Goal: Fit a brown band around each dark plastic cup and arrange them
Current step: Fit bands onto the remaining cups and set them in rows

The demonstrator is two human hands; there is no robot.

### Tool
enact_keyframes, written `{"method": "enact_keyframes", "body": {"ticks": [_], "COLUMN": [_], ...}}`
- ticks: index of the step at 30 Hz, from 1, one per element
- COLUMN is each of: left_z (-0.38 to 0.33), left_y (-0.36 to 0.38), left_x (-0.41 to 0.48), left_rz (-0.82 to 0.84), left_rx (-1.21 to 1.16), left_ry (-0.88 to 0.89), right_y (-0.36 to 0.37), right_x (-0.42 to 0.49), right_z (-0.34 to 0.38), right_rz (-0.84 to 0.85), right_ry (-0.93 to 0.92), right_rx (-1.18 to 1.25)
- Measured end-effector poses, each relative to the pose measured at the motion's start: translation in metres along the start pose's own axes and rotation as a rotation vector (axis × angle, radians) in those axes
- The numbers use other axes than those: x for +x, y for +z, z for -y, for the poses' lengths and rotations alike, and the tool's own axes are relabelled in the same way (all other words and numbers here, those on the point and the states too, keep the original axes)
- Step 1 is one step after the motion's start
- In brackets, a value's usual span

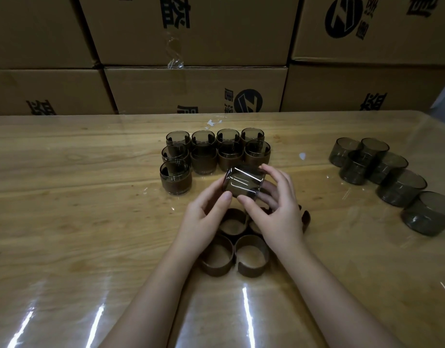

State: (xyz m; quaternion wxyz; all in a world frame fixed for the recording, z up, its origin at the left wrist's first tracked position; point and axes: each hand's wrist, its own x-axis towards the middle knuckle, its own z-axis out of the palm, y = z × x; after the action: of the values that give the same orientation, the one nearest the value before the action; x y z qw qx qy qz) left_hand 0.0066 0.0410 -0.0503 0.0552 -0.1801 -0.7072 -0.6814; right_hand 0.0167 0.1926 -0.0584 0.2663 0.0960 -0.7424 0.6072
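Brown open-ended ring bands (pixel 232 221): several lay partly hidden under left hand (pixel 203 217) and right hand (pixel 276 214). Printed cardboard boxes (pixel 191 28): were cut off at top edge.

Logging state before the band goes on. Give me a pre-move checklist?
1. Grip on the held cup: ok. The left hand and right hand both hold it, tipped on its side.
2. Band on the held cup: not ok, none shows on it.
3. Loose bands within reach: ok, they lie on the table right under the hands.
4. Free slot in the banded cups: ok. The front row has one cup, with bare table beside it.
5. Unbanded cups left: ok, a cluster stands at the right.
6. Which band is next: cannot tell, the hands cover part of the pile.
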Motion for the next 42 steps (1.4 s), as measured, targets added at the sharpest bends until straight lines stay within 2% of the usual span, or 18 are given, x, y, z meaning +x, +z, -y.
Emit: {"method": "enact_keyframes", "body": {"ticks": [4,8,14,20,24,33,39,42], "left_z": [-0.001,0.001,0.002,0.006,0.008,0.003,-0.003,-0.006], "left_y": [0.001,0.002,0.003,0.002,0.001,0.001,0.000,0.001], "left_x": [0.001,0.001,0.001,0.001,0.001,0.000,-0.001,-0.002], "left_rz": [0.002,-0.027,-0.035,-0.053,-0.028,-0.014,-0.013,-0.049], "left_rx": [-0.068,-0.074,-0.061,-0.013,0.021,0.045,0.084,0.083], "left_ry": [0.006,0.009,0.023,0.019,0.009,0.013,0.065,0.113], "right_y": [0.003,0.004,0.001,0.001,0.001,-0.002,0.005,0.006], "right_x": [-0.004,-0.005,-0.005,-0.005,-0.003,-0.005,-0.011,-0.012], "right_z": [0.006,0.007,0.004,0.001,0.002,0.004,0.016,0.020], "right_rz": [0.086,0.136,0.081,-0.050,-0.090,0.018,0.218,0.238], "right_ry": [-0.049,-0.168,-0.157,0.018,0.045,-0.021,0.039,-0.015], "right_rx": [-0.077,-0.296,-0.426,-0.297,-0.205,-0.171,-0.092,-0.129]}}
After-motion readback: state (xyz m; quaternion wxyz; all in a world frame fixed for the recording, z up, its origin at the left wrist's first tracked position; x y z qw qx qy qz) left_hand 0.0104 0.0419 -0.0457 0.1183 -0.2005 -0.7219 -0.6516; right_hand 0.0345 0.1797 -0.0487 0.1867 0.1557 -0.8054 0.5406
